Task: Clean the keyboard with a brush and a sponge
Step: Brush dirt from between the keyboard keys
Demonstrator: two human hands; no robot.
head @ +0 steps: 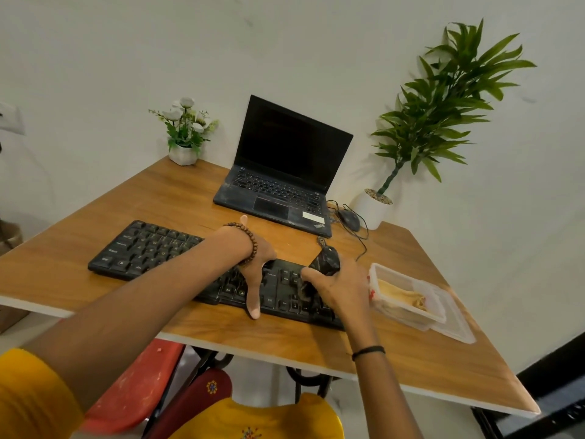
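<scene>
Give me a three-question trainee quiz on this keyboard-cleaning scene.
1. Multiple choice: The brush is gripped by A) the left hand, B) the right hand, C) neither hand.
2. True or false: The laptop has its lid closed.
3. Fill in: The left hand rests on the ____.

Key
1. B.
2. False: the lid stands open and the screen is dark.
3. keyboard.
</scene>
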